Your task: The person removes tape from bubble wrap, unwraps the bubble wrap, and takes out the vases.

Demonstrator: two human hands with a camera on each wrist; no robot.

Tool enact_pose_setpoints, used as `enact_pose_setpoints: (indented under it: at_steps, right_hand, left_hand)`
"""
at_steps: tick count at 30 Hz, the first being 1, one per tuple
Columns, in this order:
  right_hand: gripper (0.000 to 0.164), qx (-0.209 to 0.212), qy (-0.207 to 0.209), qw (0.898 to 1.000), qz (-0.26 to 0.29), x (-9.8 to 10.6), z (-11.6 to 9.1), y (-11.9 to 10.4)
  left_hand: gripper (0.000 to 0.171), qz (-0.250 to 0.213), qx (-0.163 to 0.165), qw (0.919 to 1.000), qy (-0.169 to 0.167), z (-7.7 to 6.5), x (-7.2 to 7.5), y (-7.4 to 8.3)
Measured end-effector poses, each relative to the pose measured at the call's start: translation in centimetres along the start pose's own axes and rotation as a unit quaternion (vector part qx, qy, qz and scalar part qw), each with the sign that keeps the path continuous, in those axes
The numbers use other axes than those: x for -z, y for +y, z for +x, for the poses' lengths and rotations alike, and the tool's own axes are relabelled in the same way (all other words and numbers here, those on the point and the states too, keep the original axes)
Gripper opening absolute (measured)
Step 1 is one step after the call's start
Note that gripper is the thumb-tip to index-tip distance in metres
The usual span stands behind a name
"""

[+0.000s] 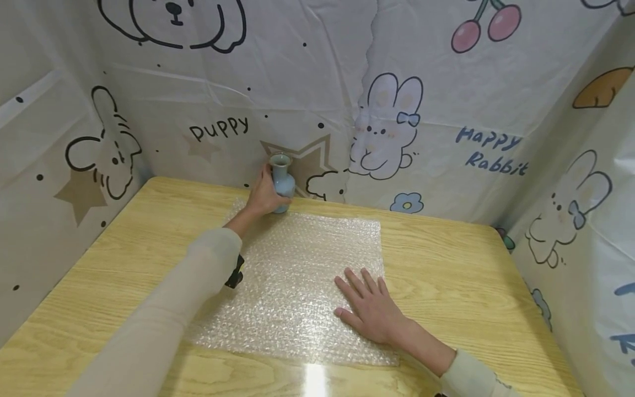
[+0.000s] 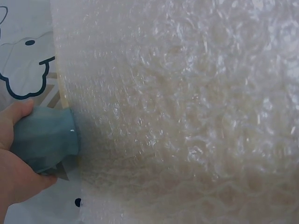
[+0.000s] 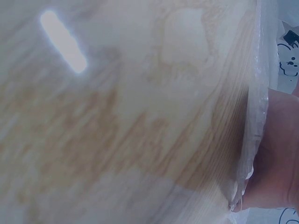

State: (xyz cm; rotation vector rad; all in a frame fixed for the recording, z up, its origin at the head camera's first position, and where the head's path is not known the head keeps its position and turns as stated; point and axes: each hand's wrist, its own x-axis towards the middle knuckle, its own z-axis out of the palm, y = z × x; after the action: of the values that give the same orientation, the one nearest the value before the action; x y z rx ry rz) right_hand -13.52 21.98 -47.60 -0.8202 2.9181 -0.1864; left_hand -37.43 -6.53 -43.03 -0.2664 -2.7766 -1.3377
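A pale blue vase (image 1: 284, 183) with a flared neck stands upright at the table's far edge. My left hand (image 1: 264, 193) grips its body from the left side, thumb and fingers wrapped round it. The left wrist view shows the vase (image 2: 46, 139) with the hand (image 2: 18, 172) about its body. Under and in front of it a sheet of clear bubble wrap (image 1: 297, 275) lies spread flat on the table. My right hand (image 1: 372, 309) rests palm down on the wrap's right side, fingers straight and spread. In the right wrist view, part of this hand (image 3: 273, 149) shows beyond the wrap's edge.
The wooden table (image 1: 446, 275) has light yellow grain. Behind and at both sides hangs a pale cloth (image 1: 297, 82) printed with cartoon animals. A small dark device (image 1: 235, 273) sits at the left wrist, below the sleeve.
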Motion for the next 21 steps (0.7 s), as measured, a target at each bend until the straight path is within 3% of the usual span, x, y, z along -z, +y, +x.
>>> enact_pose_setpoints:
  at_steps: [12, 21]
  right_hand:
    - [0.067, -0.003, -0.001, 1.0, 0.0, 0.07, -0.02, 0.14]
    - [0.067, -0.002, -0.004, 1.0, -0.007, 0.26, -0.08, 0.15]
  left_hand:
    - [0.115, 0.032, 0.021, 0.9992, -0.011, -0.16, -0.05, 0.32]
    - [0.12, 0.025, 0.002, 0.9993, -0.027, -0.69, 0.06, -0.44]
